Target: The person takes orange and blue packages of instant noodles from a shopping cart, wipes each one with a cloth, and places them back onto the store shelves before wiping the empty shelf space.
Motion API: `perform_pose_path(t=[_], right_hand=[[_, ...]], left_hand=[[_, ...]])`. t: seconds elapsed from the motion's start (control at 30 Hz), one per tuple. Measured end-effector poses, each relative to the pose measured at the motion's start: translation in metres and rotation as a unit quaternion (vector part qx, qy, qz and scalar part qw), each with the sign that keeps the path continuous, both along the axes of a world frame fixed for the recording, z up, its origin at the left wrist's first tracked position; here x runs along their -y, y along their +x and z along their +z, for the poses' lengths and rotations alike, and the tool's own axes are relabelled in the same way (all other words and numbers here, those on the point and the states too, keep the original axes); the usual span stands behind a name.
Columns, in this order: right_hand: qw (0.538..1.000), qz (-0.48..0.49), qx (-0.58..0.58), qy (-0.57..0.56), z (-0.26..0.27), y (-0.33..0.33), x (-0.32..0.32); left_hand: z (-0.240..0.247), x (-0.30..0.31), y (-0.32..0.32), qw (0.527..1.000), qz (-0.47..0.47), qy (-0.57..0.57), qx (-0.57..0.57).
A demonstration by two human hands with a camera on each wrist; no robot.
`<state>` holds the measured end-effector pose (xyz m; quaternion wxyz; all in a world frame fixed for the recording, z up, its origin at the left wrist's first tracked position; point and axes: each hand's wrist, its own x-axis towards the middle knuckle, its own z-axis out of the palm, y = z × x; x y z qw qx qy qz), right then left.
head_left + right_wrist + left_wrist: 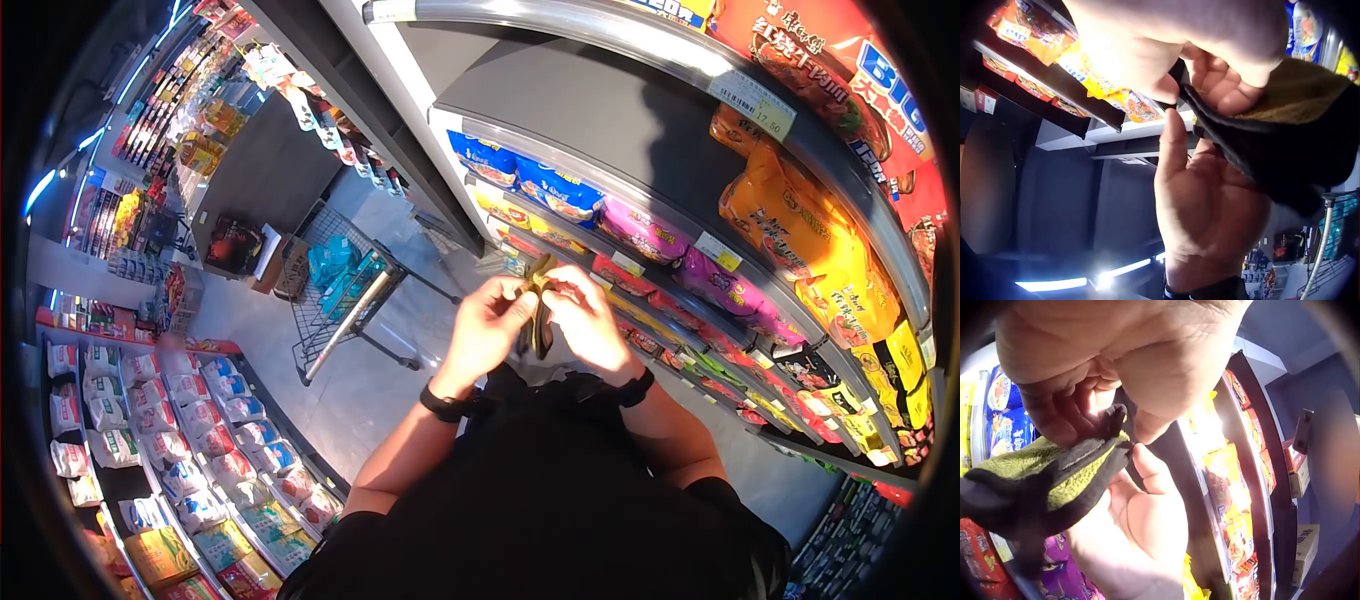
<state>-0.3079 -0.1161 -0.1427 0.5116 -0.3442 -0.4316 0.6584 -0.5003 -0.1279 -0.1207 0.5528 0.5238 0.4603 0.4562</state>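
In front of my chest, both hands hold a small folded piece of black-edged fabric point(542, 335) with a fuzzy olive-green side. My left hand point(490, 325) pinches its edge between thumb and fingers. Close against it, my right hand point(590, 325) pinches the same edge, thumbs almost meeting. In the left wrist view the fabric point(1079, 475) hangs away from the fingers in layers, green between black borders. Its dark outer face point(1310, 144) fans out in the right wrist view. Curled fingers hide part of the pinched edge.
Shelves with instant noodle packets point(790, 230) rise close on the right. A shopping cart point(345, 310) holding teal packages stands ahead on the left, on the grey floor point(265, 335). Low racks of small packs point(200, 440) line the left side.
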Motion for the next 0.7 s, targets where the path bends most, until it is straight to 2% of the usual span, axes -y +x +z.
perform_pose_path(t=[0.03,0.13,0.17,0.27,0.3,0.4,0.43,0.53,0.57,0.6,0.67,0.7], right_hand=[[0.999,-0.006,0.026,0.025,-0.003,0.001,0.001],[0.999,0.022,0.002,0.033,0.004,0.010,0.001],[0.998,0.055,-0.011,-0.016,-0.002,0.014,0.002],[0.981,0.064,0.138,0.119,-0.007,0.017,0.002],[0.975,0.054,0.167,0.139,0.003,0.016,0.004],[0.908,-0.009,0.308,0.285,0.023,0.008,0.006],[0.939,0.043,0.250,0.232,0.012,0.008,0.007],[0.941,-0.059,0.251,0.218,0.008,-0.001,0.008],[0.934,-0.075,0.283,0.206,0.010,-0.004,0.009],[0.945,-0.047,0.274,0.173,-0.005,-0.006,0.009],[0.949,-0.004,0.243,0.199,-0.036,-0.012,0.005],[0.977,0.060,0.172,0.111,-0.030,-0.014,0.004]], left_hand=[[0.000,0.001,0.005,0.999,-0.019,-0.012,0.035],[0.001,0.001,0.007,0.999,0.002,-0.004,0.033],[0.000,-0.001,0.004,1.000,0.000,-0.019,0.010],[-0.010,-0.003,-0.002,0.997,-0.009,-0.017,0.069],[0.000,-0.003,0.000,0.999,-0.004,-0.032,0.040],[-0.004,-0.005,0.005,0.999,0.031,-0.008,0.029],[-0.014,-0.006,0.004,0.998,0.052,-0.004,0.022],[-0.022,-0.009,0.001,0.996,0.085,0.027,0.032],[-0.022,-0.009,0.001,0.995,0.087,0.011,0.054],[-0.016,-0.008,0.003,0.995,0.076,0.007,0.065],[-0.029,-0.008,-0.002,0.999,0.012,-0.022,0.038],[-0.017,-0.010,-0.006,0.999,-0.034,-0.036,-0.009]])
